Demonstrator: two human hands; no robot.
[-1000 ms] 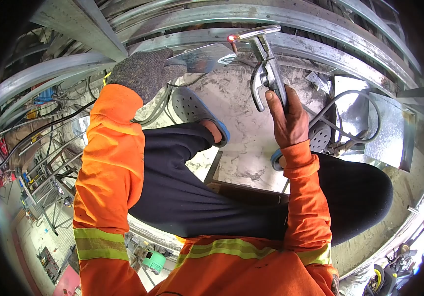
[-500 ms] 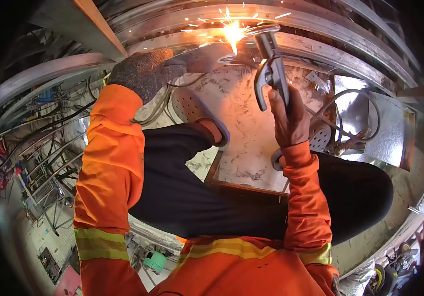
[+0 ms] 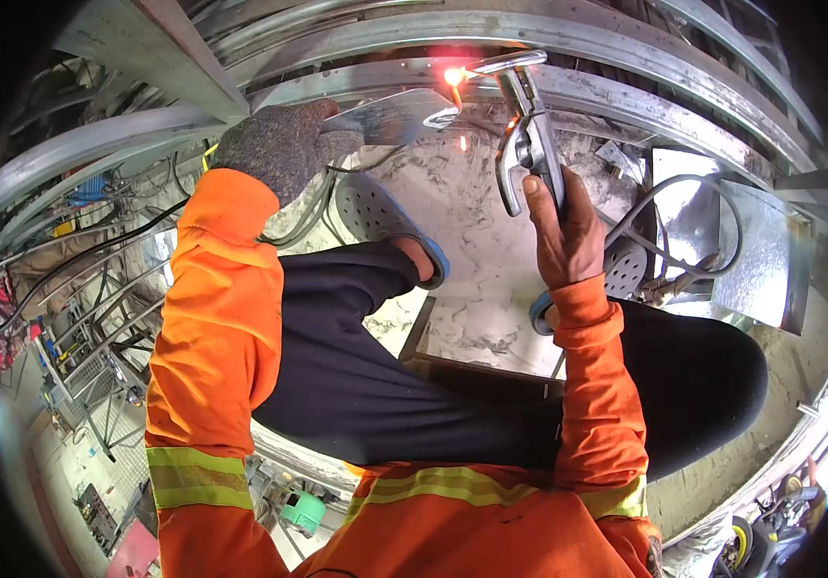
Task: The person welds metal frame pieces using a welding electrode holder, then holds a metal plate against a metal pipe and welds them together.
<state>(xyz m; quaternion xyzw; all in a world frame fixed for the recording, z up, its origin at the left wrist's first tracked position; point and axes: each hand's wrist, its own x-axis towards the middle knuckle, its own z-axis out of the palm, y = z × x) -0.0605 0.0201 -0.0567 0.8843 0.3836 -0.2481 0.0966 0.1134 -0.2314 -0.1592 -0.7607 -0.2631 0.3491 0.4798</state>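
Note:
My left hand, in a dark knitted glove, is closed around the near end of a flat-faced grey metal piece. My bare right hand grips a welding electrode holder, thumb along its lever. From the holder's jaws a short electrode points left, its tip close to a small red-orange glow. That glow sits just above the far end of the metal piece, in front of a long metal bar. Whether the electrode touches metal, I cannot tell.
Long curved-looking metal bars cross the top. A cable loops at the right beside shiny sheet metal. My feet, in grey clogs, rest on the stained floor. Racks and tools lie left; a green object sits below.
The bright arc and its spray of sparks have died down to a small red glow. The orange light on the floor and bars is gone. Both hands have barely moved.

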